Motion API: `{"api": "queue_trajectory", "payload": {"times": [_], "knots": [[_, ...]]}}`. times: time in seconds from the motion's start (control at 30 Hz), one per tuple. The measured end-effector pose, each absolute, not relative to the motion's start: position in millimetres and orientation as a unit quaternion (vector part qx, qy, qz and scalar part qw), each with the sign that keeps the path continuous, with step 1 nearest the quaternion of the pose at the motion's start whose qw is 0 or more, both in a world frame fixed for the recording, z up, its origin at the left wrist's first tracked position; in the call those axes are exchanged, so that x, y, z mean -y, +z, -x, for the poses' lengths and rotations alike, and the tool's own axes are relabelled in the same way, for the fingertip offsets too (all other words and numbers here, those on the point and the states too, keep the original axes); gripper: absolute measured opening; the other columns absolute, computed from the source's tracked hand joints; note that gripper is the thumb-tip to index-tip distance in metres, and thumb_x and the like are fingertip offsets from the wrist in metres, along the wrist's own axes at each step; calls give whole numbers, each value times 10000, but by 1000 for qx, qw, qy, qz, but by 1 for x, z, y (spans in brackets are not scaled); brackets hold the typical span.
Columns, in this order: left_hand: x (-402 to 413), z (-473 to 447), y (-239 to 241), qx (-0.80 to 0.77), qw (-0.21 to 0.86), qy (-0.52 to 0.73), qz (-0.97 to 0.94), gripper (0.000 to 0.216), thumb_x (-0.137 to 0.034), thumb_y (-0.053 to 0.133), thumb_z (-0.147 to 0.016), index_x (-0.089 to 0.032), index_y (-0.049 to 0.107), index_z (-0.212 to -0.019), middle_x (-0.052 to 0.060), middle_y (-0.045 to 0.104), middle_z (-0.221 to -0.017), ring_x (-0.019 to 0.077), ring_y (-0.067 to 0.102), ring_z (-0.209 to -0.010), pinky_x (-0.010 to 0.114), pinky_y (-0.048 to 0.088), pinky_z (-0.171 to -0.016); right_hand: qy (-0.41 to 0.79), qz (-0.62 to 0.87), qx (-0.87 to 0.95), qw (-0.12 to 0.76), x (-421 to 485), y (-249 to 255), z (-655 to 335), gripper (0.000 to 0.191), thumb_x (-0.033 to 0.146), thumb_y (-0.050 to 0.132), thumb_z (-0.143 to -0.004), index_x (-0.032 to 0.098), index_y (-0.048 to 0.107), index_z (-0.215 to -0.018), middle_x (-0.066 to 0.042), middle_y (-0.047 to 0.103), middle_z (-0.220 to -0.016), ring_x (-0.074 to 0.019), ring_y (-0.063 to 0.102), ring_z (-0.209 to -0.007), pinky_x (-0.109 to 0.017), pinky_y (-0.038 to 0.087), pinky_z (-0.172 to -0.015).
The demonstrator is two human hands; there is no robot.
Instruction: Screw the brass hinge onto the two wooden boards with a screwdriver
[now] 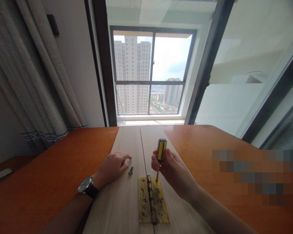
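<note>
"What's farthest left of the hinge (151, 201)?"

"A grey curtain (46, 71), well off to that side. Nearer, a watch (85, 186) sits on the left wrist."

"And the left hand (112, 165)?"

"Resting on the pale boards (112, 208), beyond the hinge's far left corner. Its fingers curl loosely, the index finger pointing right. Just beside the fingertips lies a small cluster of screws (131, 170), between that hand and the hinge."

"How does the hinge itself lie?"

"Opened flat across the seam between the boards. I see screw heads in its right leaf."

"What's standing on that leaf?"

"A yellow-and-black screwdriver (161, 151), almost upright, its tip at the hole farthest from us. The right hand (174, 170) pinches it between thumb and fingers, low on the handle."

"And past that?"

"The orange-brown table (197, 139), stretching away right of the hinge."
</note>
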State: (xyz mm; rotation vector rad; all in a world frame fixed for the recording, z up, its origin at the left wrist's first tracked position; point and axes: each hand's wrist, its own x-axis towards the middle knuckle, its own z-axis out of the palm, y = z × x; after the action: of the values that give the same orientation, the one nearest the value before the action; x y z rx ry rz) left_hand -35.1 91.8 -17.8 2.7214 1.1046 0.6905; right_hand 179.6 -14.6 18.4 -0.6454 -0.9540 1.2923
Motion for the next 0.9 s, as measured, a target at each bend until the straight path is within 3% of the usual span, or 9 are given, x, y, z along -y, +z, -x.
{"api": "queue_trajectory", "payload": {"times": [0.27,0.47,0.9], "knots": [[-87,35,-13,-365,101,243,-893,434,-123,421,-816,-217,769,-1058,1,623,-611,174,602,-609,272,393,-645,570,282,446,630,16,15,-180,438,589,744,-818,162,733,-916,-6,637,-718,-104,508,-601,-279,357,-631],[-87,34,-14,-355,121,254,-891,417,-149,438,-813,-214,773,-1053,-23,561,-557,157,555,-543,255,361,-594,572,279,459,620,17,14,-181,414,565,749,-825,165,738,-929,-5,635,-731,-104,511,-613,-272,354,-632],[-91,35,-18,-337,241,295,-861,374,-197,430,-865,-164,732,-1083,-44,671,-571,123,609,-538,224,438,-634,571,288,453,621,17,16,-181,429,572,747,-821,167,727,-958,-12,637,-726,-121,503,-604,-288,350,-623]]}}
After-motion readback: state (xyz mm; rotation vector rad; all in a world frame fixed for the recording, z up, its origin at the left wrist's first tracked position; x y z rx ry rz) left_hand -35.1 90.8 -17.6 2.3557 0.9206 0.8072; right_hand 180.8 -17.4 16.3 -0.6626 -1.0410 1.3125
